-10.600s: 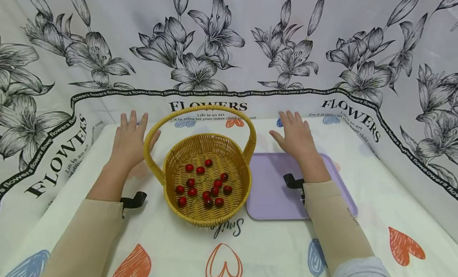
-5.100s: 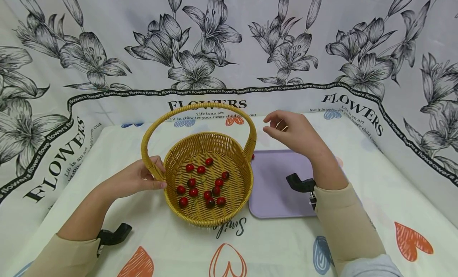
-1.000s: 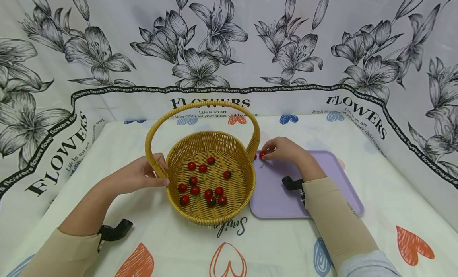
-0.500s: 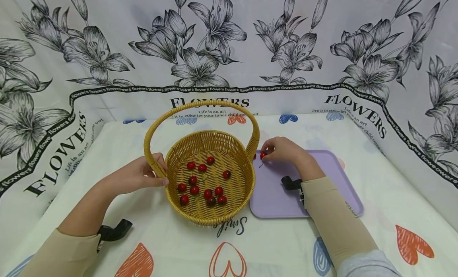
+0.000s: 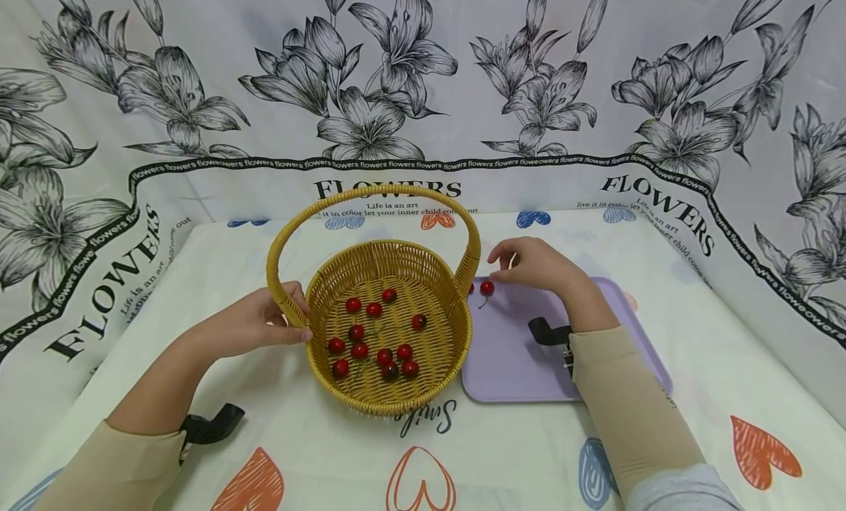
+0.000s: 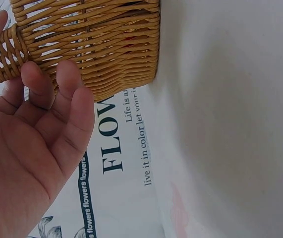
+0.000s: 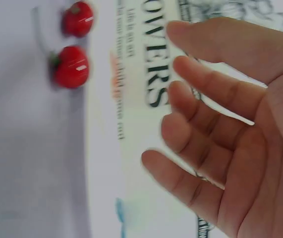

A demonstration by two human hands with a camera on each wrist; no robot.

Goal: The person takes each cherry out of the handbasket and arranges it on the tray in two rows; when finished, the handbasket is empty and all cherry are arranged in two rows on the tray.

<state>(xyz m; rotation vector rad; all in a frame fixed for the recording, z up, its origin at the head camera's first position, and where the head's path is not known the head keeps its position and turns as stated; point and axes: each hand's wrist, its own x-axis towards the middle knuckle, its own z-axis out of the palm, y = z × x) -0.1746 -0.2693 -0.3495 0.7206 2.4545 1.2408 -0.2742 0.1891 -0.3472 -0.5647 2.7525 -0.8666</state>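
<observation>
My left hand (image 5: 254,324) grips a round yellow wicker basket (image 5: 441,272) where its tall handle (image 5: 373,191) joins the left side. In the left wrist view the fingers (image 6: 74,114) lie against the woven wall (image 6: 111,54), thumb opposite. Several red cherries (image 5: 353,305) with dark patches lie inside the basket. Over the far edge of a lilac tray (image 5: 509,349), my right hand (image 5: 538,265) hovers with loosely bent fingers and nothing in them. Just below its fingertips a stemmed cherry (image 5: 487,288) rests on the tray. A second cherry (image 5: 471,288) is partly hidden behind the basket handle.
The tray stands directly right of the basket, close to its rim. A white cloth (image 5: 317,459) printed with hearts covers the table. Behind rises a flower-printed cloth (image 5: 423,78). Each wrist carries a black camera mount (image 5: 214,425).
My right hand has let go of the cherry on the tray and drawn up and back to the right. Earlier, one cherry left the basket. My left hand keeps its grip on the basket.
</observation>
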